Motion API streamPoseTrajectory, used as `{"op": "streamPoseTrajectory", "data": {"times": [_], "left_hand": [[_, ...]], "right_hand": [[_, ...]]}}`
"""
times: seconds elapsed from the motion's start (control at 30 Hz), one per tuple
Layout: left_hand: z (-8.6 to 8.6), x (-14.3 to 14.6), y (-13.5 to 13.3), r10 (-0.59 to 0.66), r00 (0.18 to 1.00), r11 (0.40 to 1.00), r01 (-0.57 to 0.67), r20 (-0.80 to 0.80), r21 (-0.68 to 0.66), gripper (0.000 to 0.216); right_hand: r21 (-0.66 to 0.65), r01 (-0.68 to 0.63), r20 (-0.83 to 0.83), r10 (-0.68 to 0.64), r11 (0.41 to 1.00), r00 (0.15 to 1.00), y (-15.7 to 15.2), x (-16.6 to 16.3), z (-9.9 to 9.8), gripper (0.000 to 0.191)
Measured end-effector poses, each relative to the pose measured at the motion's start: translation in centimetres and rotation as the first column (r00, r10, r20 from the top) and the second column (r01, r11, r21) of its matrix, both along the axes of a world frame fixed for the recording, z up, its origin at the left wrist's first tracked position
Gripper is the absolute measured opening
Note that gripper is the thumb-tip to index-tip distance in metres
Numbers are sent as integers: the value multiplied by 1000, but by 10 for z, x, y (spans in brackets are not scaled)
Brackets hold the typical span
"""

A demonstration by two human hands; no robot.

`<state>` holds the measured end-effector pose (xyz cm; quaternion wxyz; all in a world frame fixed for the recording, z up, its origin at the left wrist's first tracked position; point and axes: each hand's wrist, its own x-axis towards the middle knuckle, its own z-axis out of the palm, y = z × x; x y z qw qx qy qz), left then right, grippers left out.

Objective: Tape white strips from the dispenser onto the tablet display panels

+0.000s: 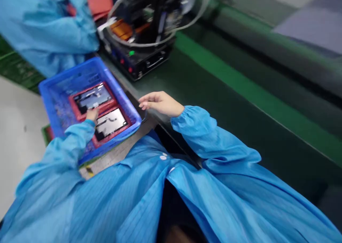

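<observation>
Left hand [92, 114] reaches into blue tray [57, 104], fingertips on red carrier [92, 100]; grip probably not closed, view blurred. Right hand [160, 102] open, empty, at worktop [149, 123] edge. Carriers' long axes lie along the tray. No legible writing.

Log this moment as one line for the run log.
left hand in blue plastic bin, touching red-framed panels | right hand empty, open, by bin's edge

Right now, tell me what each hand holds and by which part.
Left hand touches the red trays in the blue bin; a hold cannot be told. Right hand holds nothing.
</observation>
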<state>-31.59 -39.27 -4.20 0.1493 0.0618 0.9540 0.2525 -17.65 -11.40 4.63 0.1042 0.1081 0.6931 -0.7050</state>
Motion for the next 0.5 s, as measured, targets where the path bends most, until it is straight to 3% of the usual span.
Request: {"op": "streamPoseTrajectory", "data": {"times": [0.07, 0.1, 0.17, 0.27, 0.33, 0.4, 0.5], "left_hand": [[30, 0, 48, -14, 994, 996, 23, -111, 88, 43], [46, 6, 73, -31, 977, 967, 83, -211, 241, 44], [76, 31, 126, -307, 883, 805, 440, -356, 398, 48], [106, 81, 209, -733, 580, 488, 812, -354, 320, 49], [111, 116, 268, -916, 355, 306, 920, -189, 244, 44], [106, 153, 327, -986, 165, 158, 968, -18, 197, 34], [88, 207, 400, -998, 38, 42, 994, 40, 105, 23]], "right_hand": [[6, 174, -26, -174, 985, 984, 38, 31, 11, 12], [26, 274, -40, -273, 961, 961, 56, 47, 15, 12], [83, 468, -59, -464, 880, 884, 86, 79, 17, 11], [172, 686, -52, -689, 706, 723, 122, 133, 18, 12], [210, 780, -34, -793, 589, 608, 142, 171, 17, 13], [255, 844, -21, -870, 472, 493, 161, 211, 14, 13], [474, 835, -7, -947, 280, 322, 192, 265, 6, 13]]}}
